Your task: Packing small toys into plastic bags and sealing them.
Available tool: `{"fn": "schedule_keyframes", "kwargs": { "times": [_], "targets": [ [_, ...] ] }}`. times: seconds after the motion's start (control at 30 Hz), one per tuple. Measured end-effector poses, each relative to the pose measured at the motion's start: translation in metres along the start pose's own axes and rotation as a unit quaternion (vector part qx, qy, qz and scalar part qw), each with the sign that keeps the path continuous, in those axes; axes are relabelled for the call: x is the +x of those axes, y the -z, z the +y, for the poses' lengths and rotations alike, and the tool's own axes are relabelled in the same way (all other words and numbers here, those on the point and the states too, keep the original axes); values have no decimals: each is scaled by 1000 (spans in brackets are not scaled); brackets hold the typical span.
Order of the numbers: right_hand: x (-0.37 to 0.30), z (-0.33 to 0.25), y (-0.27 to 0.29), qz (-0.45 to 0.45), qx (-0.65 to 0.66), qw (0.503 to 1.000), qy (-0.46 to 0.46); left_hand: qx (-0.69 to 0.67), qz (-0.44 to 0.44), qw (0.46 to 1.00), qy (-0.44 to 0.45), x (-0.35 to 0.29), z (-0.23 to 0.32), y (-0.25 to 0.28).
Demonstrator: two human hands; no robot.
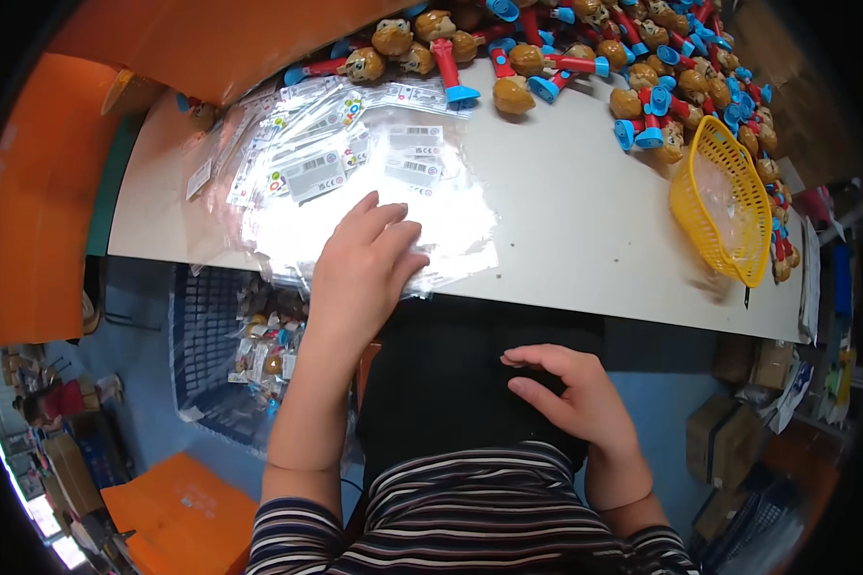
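My left hand (366,254) rests on the near part of a pile of clear plastic bags (460,235) at the table's front edge. Its fingers are slightly bent and apart, and nothing shows in them. Several of the bags carry printed labels (314,176) with barcodes. Above my lap, short of the table edge, my right hand (577,391) hangs with thumb and fingers apart, holding nothing. Beyond the bags lie many small toy figures (446,72) with round brown heads, red stems and blue bases, heaped across the back and right of the table.
A yellow plastic basket (686,206) stands at the table's right, with clear material inside. On the floor at left, a blue crate (197,335) holds bagged figures (273,359). Orange panels (19,211) border the table's left side. Cardboard boxes (726,441) stand at lower right.
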State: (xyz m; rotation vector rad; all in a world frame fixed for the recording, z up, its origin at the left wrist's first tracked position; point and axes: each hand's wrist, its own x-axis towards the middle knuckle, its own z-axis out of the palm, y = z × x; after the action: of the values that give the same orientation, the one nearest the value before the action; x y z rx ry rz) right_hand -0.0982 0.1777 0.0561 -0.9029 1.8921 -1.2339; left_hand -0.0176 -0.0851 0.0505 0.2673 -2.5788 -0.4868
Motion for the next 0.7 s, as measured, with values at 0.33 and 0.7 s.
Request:
{"fn": "schedule_keyframes", "kwargs": {
  "times": [0.33, 0.7],
  "targets": [
    [36, -12, 2, 143, 255, 955, -58, -216, 97, 966, 100, 16, 51, -35],
    [89, 3, 24, 118, 234, 952, -161, -221, 54, 969, 102, 9, 68, -42]
  ]
}}
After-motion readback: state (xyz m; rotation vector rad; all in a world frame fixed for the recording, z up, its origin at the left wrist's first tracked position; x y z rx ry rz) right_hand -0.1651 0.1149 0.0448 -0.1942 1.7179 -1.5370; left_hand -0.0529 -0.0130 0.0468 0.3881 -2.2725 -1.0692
